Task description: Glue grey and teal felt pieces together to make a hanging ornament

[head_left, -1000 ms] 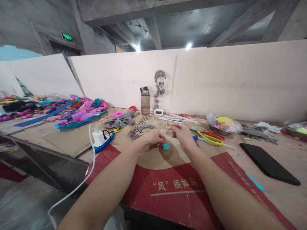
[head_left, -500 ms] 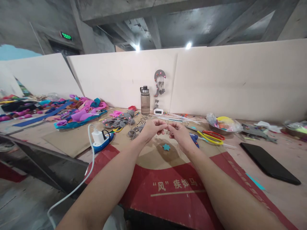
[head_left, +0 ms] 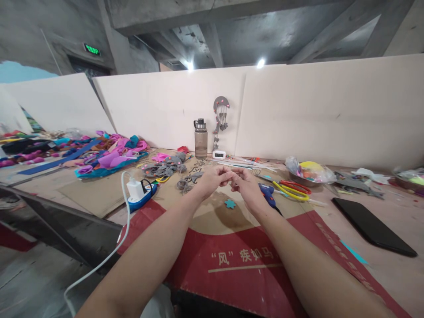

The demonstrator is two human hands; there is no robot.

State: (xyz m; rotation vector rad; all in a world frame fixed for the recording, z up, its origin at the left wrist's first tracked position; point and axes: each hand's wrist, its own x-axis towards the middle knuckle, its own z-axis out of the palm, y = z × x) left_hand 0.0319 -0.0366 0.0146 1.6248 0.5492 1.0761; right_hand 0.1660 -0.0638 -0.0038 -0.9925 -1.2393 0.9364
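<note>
Metal bowl point(head_left: 313, 180): plastic bag point(head_left: 292, 165), yellow stuff point(head_left: 310, 165). 2nd bowl point(head_left: 406, 181) cut off. L hand point(head_left: 213, 180), R hand point(head_left: 247, 184): each grip pinched together, can't tell on what.

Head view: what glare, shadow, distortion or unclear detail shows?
Head view: two ceiling lights glare white; head view: a shadow falls on the cardboard by the teal star; head view: forearms look stretched towards the lower edge; head view: detail between left hand and right hand is unclear.
</note>
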